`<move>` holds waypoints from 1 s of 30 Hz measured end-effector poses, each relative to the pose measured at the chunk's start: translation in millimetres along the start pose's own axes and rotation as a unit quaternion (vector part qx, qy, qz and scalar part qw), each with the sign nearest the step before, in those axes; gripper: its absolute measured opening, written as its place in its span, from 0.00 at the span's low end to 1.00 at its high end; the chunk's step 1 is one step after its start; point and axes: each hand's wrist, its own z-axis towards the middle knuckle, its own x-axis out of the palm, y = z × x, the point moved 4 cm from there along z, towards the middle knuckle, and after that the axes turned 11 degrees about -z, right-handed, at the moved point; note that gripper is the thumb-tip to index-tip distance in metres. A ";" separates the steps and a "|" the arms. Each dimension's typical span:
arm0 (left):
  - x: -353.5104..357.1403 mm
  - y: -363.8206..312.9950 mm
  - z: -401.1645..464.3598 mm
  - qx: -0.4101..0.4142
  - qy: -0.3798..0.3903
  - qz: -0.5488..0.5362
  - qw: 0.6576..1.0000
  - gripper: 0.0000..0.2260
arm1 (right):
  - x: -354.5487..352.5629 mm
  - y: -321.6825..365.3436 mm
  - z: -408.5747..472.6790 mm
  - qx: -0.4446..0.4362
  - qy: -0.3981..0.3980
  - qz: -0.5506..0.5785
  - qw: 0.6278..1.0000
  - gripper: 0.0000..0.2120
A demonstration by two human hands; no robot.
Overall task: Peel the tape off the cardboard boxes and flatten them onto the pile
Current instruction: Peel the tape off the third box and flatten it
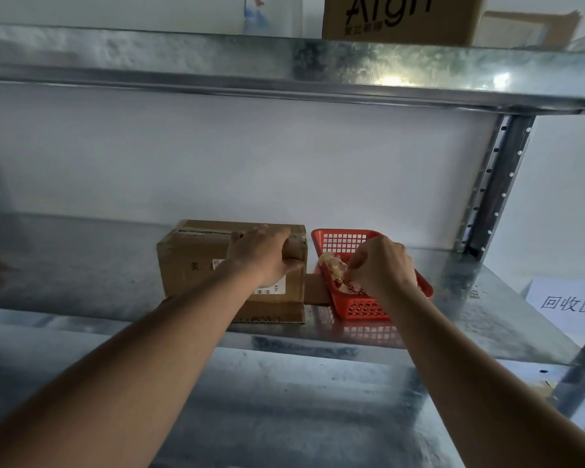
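A brown cardboard box with a white label and tape along its top seam stands on the metal shelf. My left hand grips the box's upper right corner, fingers over the top and thumb on the front face. To the right of the box sits a red plastic basket, with a crumpled wad of peeled tape inside. My right hand is over the basket, fingertips pinching the tape wad. A flat piece of cardboard lies under the box and the basket's left edge.
The upper shelf carries a printed cardboard box and another open box. A perforated steel upright stands at the right. A white paper sign with printed characters lies at the far right.
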 end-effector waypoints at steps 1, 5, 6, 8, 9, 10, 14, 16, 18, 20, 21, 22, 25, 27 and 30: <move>-0.3 0.0 0.2 0.001 -0.001 -0.002 1.000 0.24 | 0.4 0.6 -0.5 -0.006 0.004 0.004 1.000 0.05; 0.0 -0.5 -0.2 0.002 0.002 -0.002 1.000 0.25 | 5.0 1.1 -3.0 -0.020 0.013 0.007 1.000 0.07; 0.2 -0.3 -0.5 0.001 0.003 -0.002 1.000 0.25 | 5.9 1.1 -4.0 -0.022 0.015 0.000 1.000 0.08; -0.1 -0.1 -0.7 0.000 0.003 0.001 1.000 0.24 | 6.5 1.3 -5.7 -0.027 0.017 -0.017 0.999 0.09; -0.3 0.1 -0.8 0.000 0.003 0.003 1.000 0.24 | 6.1 1.4 -6.3 -0.028 0.016 -0.023 0.999 0.09; -0.5 0.2 -0.7 -0.001 0.005 0.004 1.000 0.24 | 6.0 1.7 -6.6 -0.027 0.015 -0.024 0.999 0.09; -1.1 -0.3 -0.4 -0.001 0.010 0.003 1.000 0.25 | 6.1 -1.0 -4.0 -0.017 0.006 -0.026 1.000 0.08; -1.3 -0.5 -0.3 -0.003 0.008 0.002 1.000 0.26 | 6.7 -2.3 -3.0 -0.011 0.007 -0.036 0.999 0.09; -1.8 -0.8 -0.2 -0.004 0.007 -0.002 1.000 0.26 | 9.0 -3.4 -1.9 -0.006 0.009 -0.040 0.999 0.09; -2.7 -1.3 0.3 -0.004 0.008 -0.006 1.000 0.25 | 12.1 -4.8 -0.4 -0.002 0.008 -0.042 0.999 0.08; -3.0 -1.3 0.9 -0.003 0.010 -0.006 1.000 0.24 | 14.0 -5.1 0.4 -0.004 0.010 -0.045 0.999 0.06; -2.8 -1.4 1.2 -0.002 0.012 -0.006 1.000 0.23 | 16.0 -4.8 1.4 -0.007 0.013 -0.042 0.999 0.05; -2.9 -2.2 2.2 -0.001 0.014 0.000 1.000 0.23 | 18.8 -2.7 4.1 -0.019 0.021 -0.016 0.999 0.07; -2.8 -2.7 3.0 -0.001 0.014 0.007 1.000 0.23 | 19.4 -2.0 6.5 -0.019 0.035 -0.018 0.999 0.13; -2.4 -3.5 4.1 -0.002 0.013 0.011 1.000 0.23 | 19.3 -2.6 8.7 -0.004 0.064 -0.003 0.998 0.21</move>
